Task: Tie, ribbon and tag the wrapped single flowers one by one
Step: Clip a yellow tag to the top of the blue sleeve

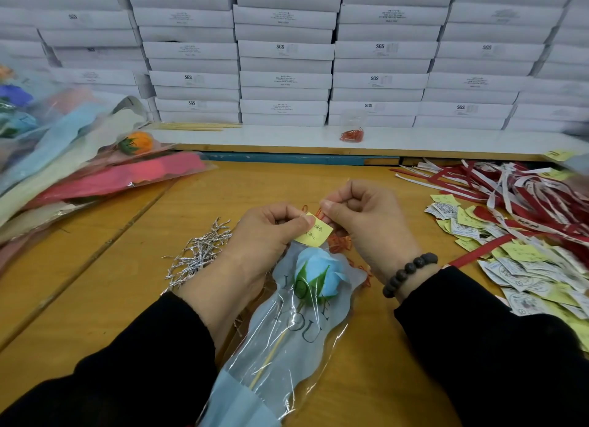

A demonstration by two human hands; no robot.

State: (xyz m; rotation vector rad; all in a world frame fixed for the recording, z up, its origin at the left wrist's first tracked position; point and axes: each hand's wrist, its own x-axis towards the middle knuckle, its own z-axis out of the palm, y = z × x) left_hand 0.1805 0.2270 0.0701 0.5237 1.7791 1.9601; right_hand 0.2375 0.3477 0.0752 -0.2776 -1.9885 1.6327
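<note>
The wrapped blue flower point(315, 277) lies on the tabletop point(111, 299), bloom pointing away from the person, stem toward the near edge. At its top edge the left hand point(271, 232) pinches a yellow tag point(314, 233); the right hand point(366, 222) pinches a red string point(320, 214) just above the tag. Left of the flower lie silver twist ties point(199, 251), beyond them bare wood. Right of it, well apart, spread loose tags point(526, 273) and red ribbons point(510, 187).
</note>
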